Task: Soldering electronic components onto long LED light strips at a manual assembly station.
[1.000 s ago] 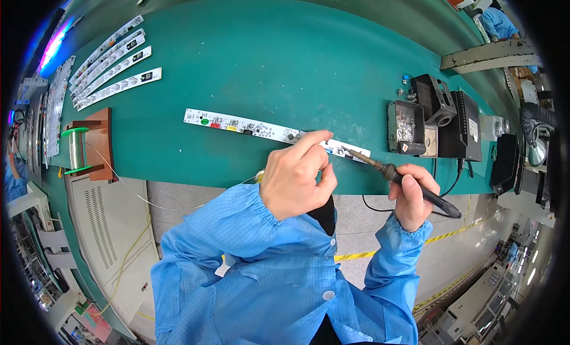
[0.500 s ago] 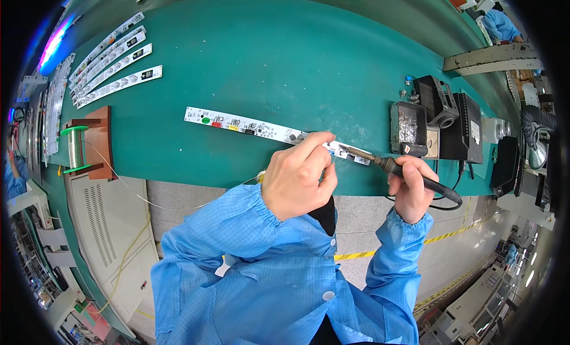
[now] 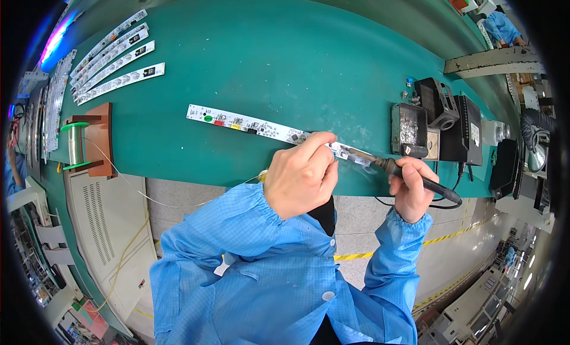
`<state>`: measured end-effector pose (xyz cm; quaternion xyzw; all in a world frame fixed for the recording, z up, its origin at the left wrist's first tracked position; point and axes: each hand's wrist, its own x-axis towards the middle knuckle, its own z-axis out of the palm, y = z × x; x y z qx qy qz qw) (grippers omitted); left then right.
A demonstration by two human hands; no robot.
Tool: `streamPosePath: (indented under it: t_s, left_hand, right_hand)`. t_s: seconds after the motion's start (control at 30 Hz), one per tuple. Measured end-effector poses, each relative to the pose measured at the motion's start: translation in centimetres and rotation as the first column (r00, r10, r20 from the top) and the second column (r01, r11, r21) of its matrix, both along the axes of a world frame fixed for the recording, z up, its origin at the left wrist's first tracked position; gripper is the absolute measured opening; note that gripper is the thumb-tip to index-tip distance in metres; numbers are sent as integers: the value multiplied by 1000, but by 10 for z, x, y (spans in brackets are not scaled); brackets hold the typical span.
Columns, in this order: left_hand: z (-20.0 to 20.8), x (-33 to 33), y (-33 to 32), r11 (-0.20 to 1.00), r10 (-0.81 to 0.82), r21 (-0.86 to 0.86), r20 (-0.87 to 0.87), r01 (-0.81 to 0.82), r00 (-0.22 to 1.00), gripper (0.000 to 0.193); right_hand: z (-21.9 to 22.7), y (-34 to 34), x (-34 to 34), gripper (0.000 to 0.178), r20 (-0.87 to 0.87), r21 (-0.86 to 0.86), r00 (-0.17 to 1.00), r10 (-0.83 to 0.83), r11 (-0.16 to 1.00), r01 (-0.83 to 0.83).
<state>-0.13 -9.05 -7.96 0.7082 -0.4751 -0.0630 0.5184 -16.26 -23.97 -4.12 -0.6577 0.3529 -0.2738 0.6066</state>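
Note:
My right hand (image 3: 411,187) grips the black handle of a soldering iron (image 3: 436,186), its tip pointing left onto the right end of a long white circuit board (image 3: 270,130). Over that same end, my left hand (image 3: 301,176) is closed, with thumb and fingers pinched around solder wire (image 3: 160,203). The wire runs up to the hand from a spool (image 3: 75,145) on a brown stand (image 3: 102,140). The board lies flat and carries green, red, yellow and black parts at its left. My left fingers hide a stretch of it and the wire's end.
Several more boards (image 3: 122,82) lie at the far left of the green table (image 3: 249,54). On the right stand an open metal tray (image 3: 408,128), a black iron holder (image 3: 436,101) and a black box (image 3: 468,131). Another person (image 3: 502,27) is at the far right.
Both hands, the iron and the board keep nearly the same place. A faint haze now shows near the iron's tip. The whole view has shifted slightly.

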Motion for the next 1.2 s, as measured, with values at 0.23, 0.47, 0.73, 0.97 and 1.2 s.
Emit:
streamPosePath:
  t_s: [0.23, 0.47, 0.73, 0.97, 1.2]
  left_hand:
    - [0, 0, 0, 1000, 0, 7, 5, 0, 1000, 14]
    - [-1, 0, 0, 1000, 2, 2, -3, -2, 1000, 15]
    - [1, 0, -1, 1000, 3, -1, -14, -3, 1000, 15]
    - [0, 0, 0, 1000, 10, -4, -7, -10, 1000, 15]
    - [2, 0, 0, 1000, 4, 21, 4, -4, 1000, 14]
  right_hand:
    - [-2, 0, -2, 24, 13, -9, 1000, 9, 1000, -9]
    - [-2, 1, -2, 22, 12, -17, 1000, 6, 1000, -6]
    - [-4, 0, -4, 21, 5, -31, 1000, -5, 1000, 5]
    - [-2, 2, -4, 21, -42, -29, 999, -16, 999, 14]
    - [-2, 3, -5, 21, -38, -52, 999, -8, 999, 6]
